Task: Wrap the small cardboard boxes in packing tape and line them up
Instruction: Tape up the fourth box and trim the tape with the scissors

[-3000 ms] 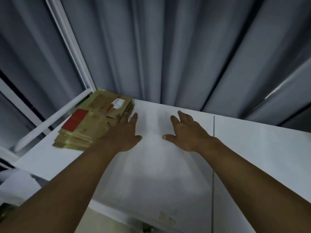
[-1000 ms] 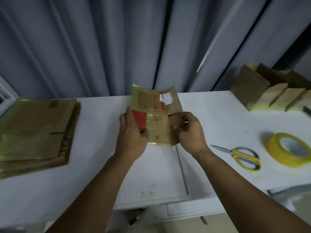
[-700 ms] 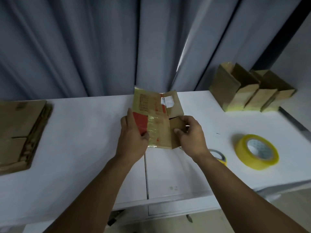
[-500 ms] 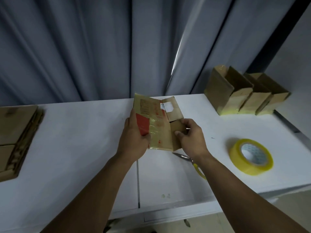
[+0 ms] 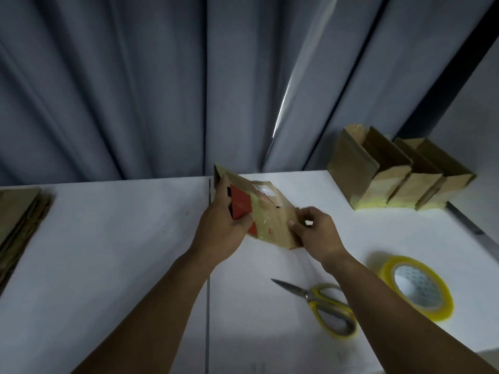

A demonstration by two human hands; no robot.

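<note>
Cardboard box [image 5: 272, 220], half-folded with a red patch and glossy tape, is being held over the middle of the white table [image 5: 108, 238]. The left hand [image 5: 224, 228] is gripping its left end and the right hand [image 5: 318, 233] is pinching its near right flap. Yellow-handled scissors [image 5: 324, 303] are lying near right, with the yellow tape roll [image 5: 415, 287] sitting just right of them. Open boxes [image 5: 391, 179] are standing side by side at far right. A flat cardboard stack [image 5: 19, 220] is lying at far left.

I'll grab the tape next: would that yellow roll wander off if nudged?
Probably not: the tape roll lies flat on the table, so it should slide, not roll. Its thick winding looks stiff, likely easy to lift.
</note>
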